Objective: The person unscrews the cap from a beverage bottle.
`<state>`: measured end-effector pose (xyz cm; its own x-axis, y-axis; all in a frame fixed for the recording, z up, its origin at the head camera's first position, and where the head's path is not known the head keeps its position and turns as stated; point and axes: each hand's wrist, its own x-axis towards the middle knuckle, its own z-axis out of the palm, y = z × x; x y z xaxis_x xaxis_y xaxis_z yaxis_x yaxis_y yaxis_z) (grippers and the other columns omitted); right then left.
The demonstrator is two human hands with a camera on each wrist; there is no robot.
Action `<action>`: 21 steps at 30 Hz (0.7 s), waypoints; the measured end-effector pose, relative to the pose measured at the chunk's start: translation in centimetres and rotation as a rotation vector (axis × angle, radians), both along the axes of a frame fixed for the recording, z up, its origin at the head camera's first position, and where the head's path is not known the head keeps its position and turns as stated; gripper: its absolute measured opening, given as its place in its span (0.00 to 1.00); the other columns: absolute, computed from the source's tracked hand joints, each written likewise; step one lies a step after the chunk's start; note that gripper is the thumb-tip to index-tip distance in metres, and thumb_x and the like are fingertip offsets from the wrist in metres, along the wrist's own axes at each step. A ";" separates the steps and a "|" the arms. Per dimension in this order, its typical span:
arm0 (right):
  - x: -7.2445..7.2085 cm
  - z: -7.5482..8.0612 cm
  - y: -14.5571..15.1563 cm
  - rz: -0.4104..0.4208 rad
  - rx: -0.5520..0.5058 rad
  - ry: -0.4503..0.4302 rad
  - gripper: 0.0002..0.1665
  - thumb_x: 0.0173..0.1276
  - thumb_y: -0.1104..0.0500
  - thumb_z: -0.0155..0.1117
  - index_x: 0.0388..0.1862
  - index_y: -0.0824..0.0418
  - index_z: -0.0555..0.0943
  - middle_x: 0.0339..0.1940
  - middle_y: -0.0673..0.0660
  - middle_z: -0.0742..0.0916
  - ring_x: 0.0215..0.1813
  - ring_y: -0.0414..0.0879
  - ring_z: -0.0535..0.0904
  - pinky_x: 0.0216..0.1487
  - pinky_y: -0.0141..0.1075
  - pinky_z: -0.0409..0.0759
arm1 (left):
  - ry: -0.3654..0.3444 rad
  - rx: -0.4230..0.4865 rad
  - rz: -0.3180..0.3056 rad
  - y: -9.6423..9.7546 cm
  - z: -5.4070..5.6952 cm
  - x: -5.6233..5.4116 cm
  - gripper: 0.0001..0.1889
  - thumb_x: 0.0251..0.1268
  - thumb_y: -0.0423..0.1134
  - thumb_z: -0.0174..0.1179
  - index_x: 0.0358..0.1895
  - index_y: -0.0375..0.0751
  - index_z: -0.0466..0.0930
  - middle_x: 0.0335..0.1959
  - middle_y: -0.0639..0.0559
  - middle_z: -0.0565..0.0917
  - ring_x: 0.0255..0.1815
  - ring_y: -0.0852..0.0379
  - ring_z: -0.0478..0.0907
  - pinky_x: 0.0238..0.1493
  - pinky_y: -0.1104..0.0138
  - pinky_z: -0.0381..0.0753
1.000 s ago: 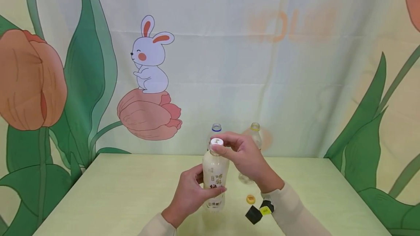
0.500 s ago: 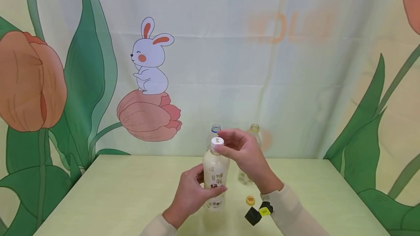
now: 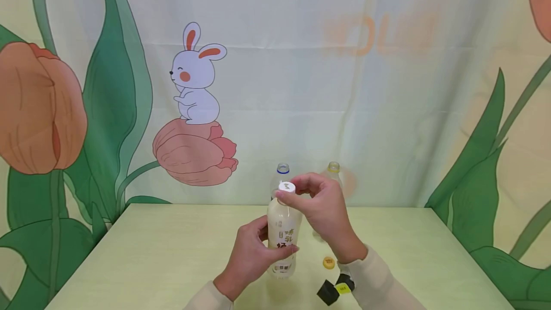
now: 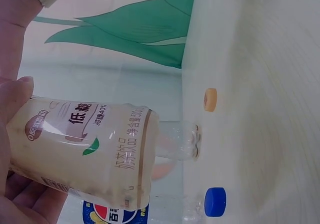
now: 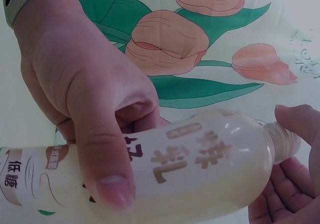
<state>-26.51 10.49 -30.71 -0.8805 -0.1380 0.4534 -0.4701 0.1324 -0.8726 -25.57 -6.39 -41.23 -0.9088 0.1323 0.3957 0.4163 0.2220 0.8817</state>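
Observation:
A milk-tea bottle with pale, creamy contents stands upright above the table in the head view, its bottom apparently just off the surface. My left hand wraps round its lower body, thumb across the front. On its neck sits a white cap. My right hand pinches that cap, thumb at the near side and fingers behind. From the right wrist, the bottle's printed side shows beneath the left thumb, and part of the right hand appears at the neck. The left wrist view shows the label's lower end.
Behind stand two uncapped clear bottles, one with a blue neck ring, another with a yellow ring. An orange cap and a blue cap lie on the table. A black and yellow object is by the right sleeve.
The right hand's fingers loosened from the white cap, then closed on it again. The cap's printed mark has turned. The bottle shifted slightly right; the left hand kept its grip.

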 end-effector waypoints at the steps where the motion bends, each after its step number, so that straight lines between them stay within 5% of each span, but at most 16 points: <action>1: -0.1 0.0 0.1 0.022 0.004 0.009 0.13 0.57 0.55 0.82 0.40 0.56 0.90 0.36 0.55 0.91 0.44 0.50 0.84 0.51 0.45 0.81 | -0.001 0.004 -0.001 0.0 0.0 0.0 0.26 0.46 0.49 0.83 0.50 0.55 0.84 0.44 0.59 0.89 0.43 0.59 0.87 0.48 0.68 0.87; 10: -0.9 0.0 1.0 0.223 0.159 0.090 0.16 0.74 0.58 0.66 0.59 0.54 0.85 0.52 0.54 0.89 0.55 0.47 0.84 0.65 0.50 0.78 | 0.010 0.027 0.000 0.0 0.1 0.1 0.25 0.44 0.45 0.84 0.49 0.53 0.85 0.42 0.59 0.89 0.41 0.60 0.88 0.48 0.64 0.89; 16: -1.6 -0.4 1.5 0.387 0.138 0.063 0.20 0.80 0.58 0.58 0.67 0.57 0.79 0.61 0.61 0.84 0.61 0.48 0.82 0.65 0.41 0.80 | 0.011 0.021 0.006 0.0 0.3 0.1 0.26 0.45 0.43 0.83 0.50 0.52 0.84 0.43 0.58 0.89 0.42 0.60 0.88 0.47 0.68 0.88; 21: -1.7 -0.7 1.3 0.331 0.100 0.045 0.24 0.78 0.58 0.61 0.70 0.58 0.76 0.64 0.59 0.83 0.62 0.48 0.82 0.65 0.39 0.80 | 0.019 0.030 0.006 0.1 0.3 0.0 0.25 0.45 0.41 0.83 0.50 0.52 0.85 0.44 0.57 0.90 0.43 0.60 0.88 0.48 0.67 0.88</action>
